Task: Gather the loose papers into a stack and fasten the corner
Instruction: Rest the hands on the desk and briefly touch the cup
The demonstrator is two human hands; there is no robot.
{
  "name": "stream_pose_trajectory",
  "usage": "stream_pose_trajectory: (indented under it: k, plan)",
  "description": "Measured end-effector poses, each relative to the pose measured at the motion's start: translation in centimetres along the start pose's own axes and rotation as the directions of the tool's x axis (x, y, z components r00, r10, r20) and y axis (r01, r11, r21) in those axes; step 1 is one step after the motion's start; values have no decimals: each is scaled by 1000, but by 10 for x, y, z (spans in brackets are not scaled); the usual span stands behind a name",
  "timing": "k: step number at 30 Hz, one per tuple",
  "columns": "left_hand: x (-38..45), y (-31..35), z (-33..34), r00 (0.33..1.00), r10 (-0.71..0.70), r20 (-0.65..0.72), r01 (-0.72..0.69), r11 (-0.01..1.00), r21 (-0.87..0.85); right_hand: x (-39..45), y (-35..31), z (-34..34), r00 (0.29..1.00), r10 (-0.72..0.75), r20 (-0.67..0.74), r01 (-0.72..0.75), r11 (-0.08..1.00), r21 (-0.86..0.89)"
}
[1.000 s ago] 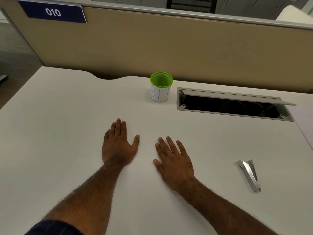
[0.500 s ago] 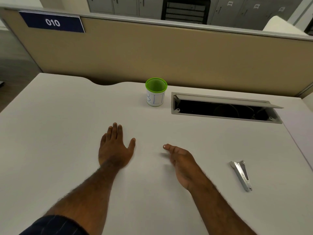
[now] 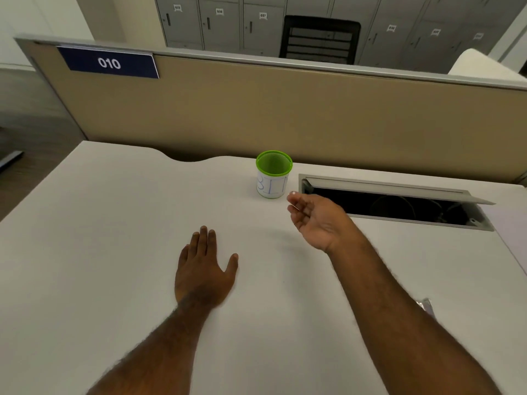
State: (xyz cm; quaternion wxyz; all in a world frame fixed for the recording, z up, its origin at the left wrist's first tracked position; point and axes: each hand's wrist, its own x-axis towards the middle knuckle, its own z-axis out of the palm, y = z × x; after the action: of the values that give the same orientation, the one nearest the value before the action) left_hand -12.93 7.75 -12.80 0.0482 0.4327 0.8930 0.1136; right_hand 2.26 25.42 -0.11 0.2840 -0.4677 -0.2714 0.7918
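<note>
My left hand (image 3: 203,269) lies flat, palm down, on the white desk (image 3: 99,238), fingers spread and holding nothing. My right hand (image 3: 316,218) is raised above the desk, palm turned partly up, fingers loosely curled and empty, just right of a green-rimmed cup (image 3: 273,174). Only the tip of the silver stapler (image 3: 425,305) shows at the right, the rest hidden behind my right forearm. I see no papers on the desk.
An open cable tray (image 3: 393,205) with a raised lid is sunk into the desk behind my right hand. A beige partition (image 3: 285,109) with a blue "010" sign (image 3: 109,63) borders the far edge. Lockers and a black chair stand beyond.
My right hand has lifted off the desk and moved forward towards the cup, turning palm up. The left hand stays flat. The view has tilted upward.
</note>
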Motion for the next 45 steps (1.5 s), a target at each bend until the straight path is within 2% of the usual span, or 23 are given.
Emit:
stream_pose_trajectory:
  k: [2,4,6,8,10,12,13,14,18,24,27,31,33,34,35,37,38,41,43,45]
  plan:
    - [1,0,0,1000,0,-8,-1,1000,-12,18,-21,23,995,-99,-13,97,993,-71]
    - [1,-1,1,1000,2,-11,-2,1000,-20,38,-37,43,971,-236,-27,225,950,-217]
    - [0,-1,1,1000,3,-13,-3,1000,-24,58,-45,57,919,-393,-18,343,823,-453]
    - [-1,-1,1,1000,2,-17,-2,1000,-20,72,-51,65,849,-524,62,420,600,-681]
    - [-1,-1,1,1000,0,-20,0,1000,-21,82,-55,68,791,-579,196,416,275,-867]
    - [-1,0,1,1000,-3,-23,2,1000,-23,89,-58,70,758,-584,292,370,16,-929]
    - [-1,-1,2,1000,-4,-21,4,1000,-22,93,-59,70,748,-583,318,353,-56,-934]
    - [-1,0,1,1000,-3,-19,3,1000,-21,96,-61,70,741,-588,325,338,-91,-937]
    - [-1,0,0,1000,-1,-19,0,1000,-19,102,-62,71,746,-603,283,276,-107,-955]
    - [-1,0,0,1000,0,-13,0,1000,-20,105,-64,67,724,-545,422,424,-131,-896]
    - [-2,1,1,1000,-3,-11,3,1000,-25,106,-60,66,690,-618,377,421,-82,-903]
    - [-1,0,0,1000,-2,-12,2,1000,-17,96,-52,63,586,-757,288,449,8,-893]
    - [-1,0,0,1000,-2,-9,1,1000,-16,87,-43,56,580,-778,240,485,93,-870]
    - [-2,0,0,1000,-1,-10,1,1000,-17,84,-36,52,613,-766,195,501,186,-845]
    - [-1,0,0,1000,-1,-10,1,1000,-18,78,-29,48,686,-714,139,519,346,-782]
    - [-1,0,0,1000,1,-3,-1,1000,-10,65,-9,38,851,-520,65,462,685,-563]
    - [-1,0,1,1000,0,-3,0,1000,-2,59,0,32,908,-415,65,394,788,-472]
    - [-1,1,0,1000,-2,1,2,1000,8,49,28,8,980,-182,83,200,890,-409]
    - [-1,0,0,1000,-2,-3,2,1000,15,47,46,-1,990,-53,129,98,922,-374]
    - [0,1,-1,1000,-1,3,1,1000,19,43,64,-5,972,62,225,37,910,-412]
